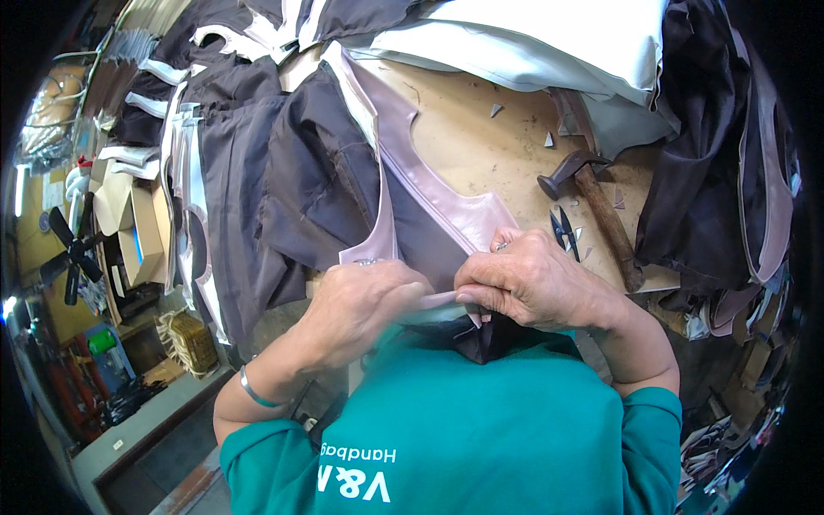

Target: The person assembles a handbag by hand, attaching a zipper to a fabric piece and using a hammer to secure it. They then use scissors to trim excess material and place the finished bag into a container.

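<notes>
Left hand (365, 296) and right hand (532, 279) were both clamped on the pink strip (439, 299) of the brown-lined pink piece (408, 163), left of the hammer (592, 184), likely to keep that edge taut. Snips (564, 232) sat just left of the hammer on the worktop (481, 129), probably parked there for easy right-hand reach.
</notes>
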Demonstrator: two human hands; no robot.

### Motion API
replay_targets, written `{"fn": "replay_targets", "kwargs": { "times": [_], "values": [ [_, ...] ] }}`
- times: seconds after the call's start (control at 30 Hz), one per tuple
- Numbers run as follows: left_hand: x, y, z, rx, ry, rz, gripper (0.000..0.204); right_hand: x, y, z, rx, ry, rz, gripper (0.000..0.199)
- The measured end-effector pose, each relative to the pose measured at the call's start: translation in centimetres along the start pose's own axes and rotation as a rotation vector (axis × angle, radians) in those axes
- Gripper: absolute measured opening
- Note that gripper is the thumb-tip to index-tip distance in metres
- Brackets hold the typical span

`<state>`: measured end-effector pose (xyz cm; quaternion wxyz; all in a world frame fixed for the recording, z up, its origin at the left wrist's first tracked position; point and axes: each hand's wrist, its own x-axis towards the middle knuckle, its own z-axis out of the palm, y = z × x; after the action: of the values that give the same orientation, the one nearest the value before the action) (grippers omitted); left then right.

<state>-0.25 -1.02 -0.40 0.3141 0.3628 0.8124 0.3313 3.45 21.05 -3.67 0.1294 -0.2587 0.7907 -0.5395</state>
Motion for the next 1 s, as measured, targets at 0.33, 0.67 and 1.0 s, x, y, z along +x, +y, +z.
{"fn": "replay_targets", "kwargs": {
  "times": [0.33, 0.67, 1.0],
  "values": [
    [0.7, -0.9, 0.1, -0.154, -0.040, 0.091, 0.009, -0.4, -0.2, 0.3, -0.038, -0.014, 0.031, 0.022],
    [0.5, -1.8, -1.3, -0.395, -0.193, 0.035, 0.019, 0.0, 0.4, -0.1, 0.059, -0.035, 0.073, 0.016],
    [0.9, -1.8, -1.3, -0.272, -0.231, -0.071, 0.014, 0.3, 0.6, -0.1, 0.102, -0.056, 0.086, 0.017]
  ]
}}
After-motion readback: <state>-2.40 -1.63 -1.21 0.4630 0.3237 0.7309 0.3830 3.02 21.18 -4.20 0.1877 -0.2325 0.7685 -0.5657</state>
